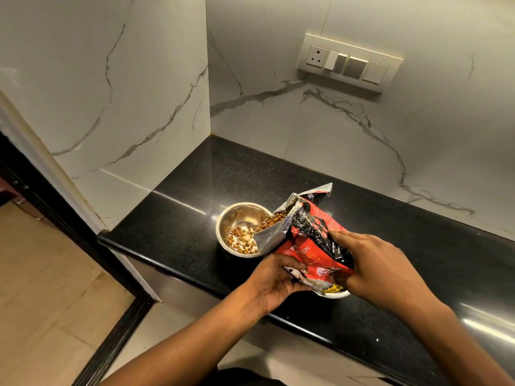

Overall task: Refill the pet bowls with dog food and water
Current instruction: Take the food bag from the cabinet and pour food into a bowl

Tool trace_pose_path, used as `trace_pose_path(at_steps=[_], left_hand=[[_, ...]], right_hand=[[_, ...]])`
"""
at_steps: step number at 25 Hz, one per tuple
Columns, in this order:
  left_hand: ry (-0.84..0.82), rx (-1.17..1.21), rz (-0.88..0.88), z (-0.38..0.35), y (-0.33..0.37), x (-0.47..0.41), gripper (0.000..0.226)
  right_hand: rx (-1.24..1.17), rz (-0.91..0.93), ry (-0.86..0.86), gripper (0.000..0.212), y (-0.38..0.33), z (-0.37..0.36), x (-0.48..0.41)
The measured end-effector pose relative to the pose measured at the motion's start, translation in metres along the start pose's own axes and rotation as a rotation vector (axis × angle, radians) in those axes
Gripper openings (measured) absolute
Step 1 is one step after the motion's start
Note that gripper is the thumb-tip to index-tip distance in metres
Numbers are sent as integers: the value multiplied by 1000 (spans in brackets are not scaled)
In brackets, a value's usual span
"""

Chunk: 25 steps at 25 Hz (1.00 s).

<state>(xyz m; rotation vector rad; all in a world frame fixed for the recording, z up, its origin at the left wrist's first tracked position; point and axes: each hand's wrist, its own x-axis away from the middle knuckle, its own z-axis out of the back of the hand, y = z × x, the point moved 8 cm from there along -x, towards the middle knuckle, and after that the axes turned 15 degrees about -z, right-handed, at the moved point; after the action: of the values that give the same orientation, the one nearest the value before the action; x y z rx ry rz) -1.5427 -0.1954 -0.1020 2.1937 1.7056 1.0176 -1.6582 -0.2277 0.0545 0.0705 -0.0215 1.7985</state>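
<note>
Both hands, left hand [274, 280] and right hand [373, 270], clamp the tilted food bag [308, 238] over the steel bowl [239, 229] near the counter's [172, 218] edge.

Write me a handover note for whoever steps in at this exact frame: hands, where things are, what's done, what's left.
Left hand: gripping the lower end of the dog food bag from below.
Right hand: gripping the bag's upper side, tilting it.
Bag: open mouth over the steel bowl on the black counter; kibble is spilling in.
Second bowl: mostly hidden under the bag and hands at the counter's near edge; contents cannot be seen.
Done: the steel bowl's bottom is partly covered with kibble.
Left: finish pouring, set the bag down, add water. No water source is in view.
</note>
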Motion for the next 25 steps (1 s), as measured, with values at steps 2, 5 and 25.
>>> trace_pose_path(at_steps=[2,5,25], left_hand=[[2,5,7,0,-1,1,42],[2,8,7,1,-1,0,37],[-15,43,12,-4,10,7,38]], right_hand=[[10,1,-1,98,-1,1,0],[19,3,5,99,-1,2,0],[76,24,-6,90,-16,14,-4]])
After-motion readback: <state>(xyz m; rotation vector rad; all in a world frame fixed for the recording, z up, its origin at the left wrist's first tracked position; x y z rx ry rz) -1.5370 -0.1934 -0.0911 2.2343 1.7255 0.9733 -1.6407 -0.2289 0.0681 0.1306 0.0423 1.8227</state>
